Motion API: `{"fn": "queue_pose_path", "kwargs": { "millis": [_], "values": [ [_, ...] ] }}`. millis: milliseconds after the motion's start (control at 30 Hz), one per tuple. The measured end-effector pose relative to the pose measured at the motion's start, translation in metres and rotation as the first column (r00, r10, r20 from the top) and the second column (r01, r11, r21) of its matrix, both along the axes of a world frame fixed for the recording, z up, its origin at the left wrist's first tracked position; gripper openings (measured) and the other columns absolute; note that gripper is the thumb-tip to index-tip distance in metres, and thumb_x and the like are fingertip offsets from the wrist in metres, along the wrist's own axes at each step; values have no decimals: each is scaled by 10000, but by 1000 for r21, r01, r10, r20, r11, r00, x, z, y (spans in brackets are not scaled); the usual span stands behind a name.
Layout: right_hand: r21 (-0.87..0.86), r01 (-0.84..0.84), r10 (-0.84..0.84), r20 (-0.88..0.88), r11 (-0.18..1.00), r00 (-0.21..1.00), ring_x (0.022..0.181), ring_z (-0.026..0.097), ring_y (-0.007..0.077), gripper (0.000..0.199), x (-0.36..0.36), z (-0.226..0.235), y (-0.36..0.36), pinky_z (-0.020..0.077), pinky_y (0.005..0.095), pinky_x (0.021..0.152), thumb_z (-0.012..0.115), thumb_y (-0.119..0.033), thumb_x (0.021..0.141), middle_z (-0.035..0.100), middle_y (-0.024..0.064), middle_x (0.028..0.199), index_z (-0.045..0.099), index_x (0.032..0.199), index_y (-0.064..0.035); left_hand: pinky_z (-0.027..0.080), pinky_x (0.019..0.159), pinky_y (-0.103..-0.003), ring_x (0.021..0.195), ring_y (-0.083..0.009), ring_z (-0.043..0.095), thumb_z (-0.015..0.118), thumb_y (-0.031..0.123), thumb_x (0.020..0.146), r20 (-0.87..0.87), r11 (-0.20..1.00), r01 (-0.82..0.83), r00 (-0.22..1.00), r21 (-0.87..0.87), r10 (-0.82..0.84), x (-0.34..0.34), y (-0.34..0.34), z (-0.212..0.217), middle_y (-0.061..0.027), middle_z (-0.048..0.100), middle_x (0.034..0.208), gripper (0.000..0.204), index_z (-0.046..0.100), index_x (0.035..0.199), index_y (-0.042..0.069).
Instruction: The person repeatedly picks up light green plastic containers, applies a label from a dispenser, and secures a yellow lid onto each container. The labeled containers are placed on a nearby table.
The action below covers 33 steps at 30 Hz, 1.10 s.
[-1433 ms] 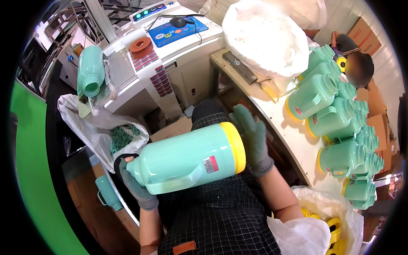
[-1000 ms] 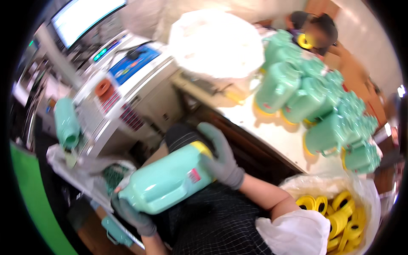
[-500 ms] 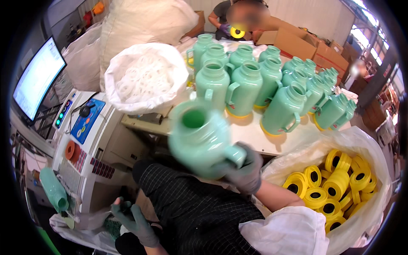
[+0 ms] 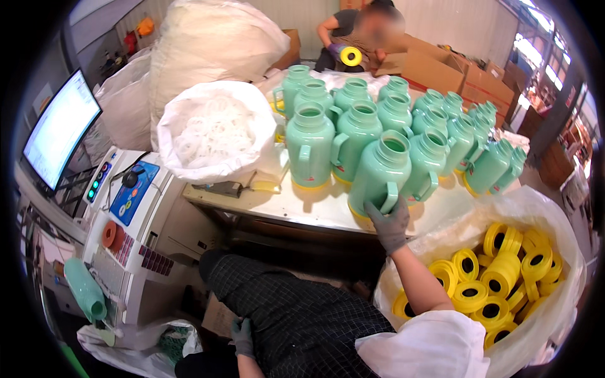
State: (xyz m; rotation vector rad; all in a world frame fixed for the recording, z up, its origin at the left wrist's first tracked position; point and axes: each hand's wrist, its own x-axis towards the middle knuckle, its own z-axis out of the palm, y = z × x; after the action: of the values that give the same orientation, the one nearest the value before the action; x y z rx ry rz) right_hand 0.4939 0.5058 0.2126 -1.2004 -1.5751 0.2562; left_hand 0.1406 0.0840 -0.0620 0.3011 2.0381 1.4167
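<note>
My right hand (image 4: pixel 389 224), in a grey glove, grips the handle of a mint-green flask (image 4: pixel 380 174) with a yellow base. The flask stands upright at the front edge of the white table (image 4: pixel 265 203), beside several more green flasks (image 4: pixel 353 120) in rows. My left hand (image 4: pixel 242 336), also gloved, hangs low by my lap in checked trousers, holding nothing, near a white bag of small green parts (image 4: pixel 169 343).
A big white sack of yellow rings (image 4: pixel 504 277) stands at my right. A sack of white rings (image 4: pixel 211 132) sits on the table's left. A machine with a control panel (image 4: pixel 129 195) and monitor (image 4: pixel 57 129) is at left. Another person (image 4: pixel 356 31) works beyond the table.
The flask, held sideways in both hands over my lap, was swung up to the right and set upright on the table. My left hand let go and dropped toward the bag.
</note>
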Motion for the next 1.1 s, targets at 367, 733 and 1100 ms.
{"fn": "queue_pose_path", "kwargs": {
  "millis": [367,733,1100],
  "values": [
    [68,-124,141,-493,990,859,992,557,164,788,2,92,9,487,345,921,775,-195,941,604,95,1209,380,1582,35,503,747,-343,823,-148,623,744,249,953,5,987,119,993,-112,-119,3,6,-2,-44,698,868,272,727,992,-20],
    [504,-276,427,-212,819,879,908,583,159,690,-55,165,-30,489,309,912,628,-23,958,636,71,1016,359,1585,80,530,880,-341,986,-212,657,762,297,966,53,993,82,996,-79,-78,26,4,38,-77,701,1079,428,661,1250,-8],
    [-193,-920,699,706,342,112,1424,394,531,928,-219,-46,-174,314,621,1195,729,-506,889,385,318,1600,388,1604,-21,507,964,-454,1073,-398,607,797,282,892,-955,768,-628,129,128,265,36,-87,263,-222,618,1182,539,587,1319,29]
  ]
}}
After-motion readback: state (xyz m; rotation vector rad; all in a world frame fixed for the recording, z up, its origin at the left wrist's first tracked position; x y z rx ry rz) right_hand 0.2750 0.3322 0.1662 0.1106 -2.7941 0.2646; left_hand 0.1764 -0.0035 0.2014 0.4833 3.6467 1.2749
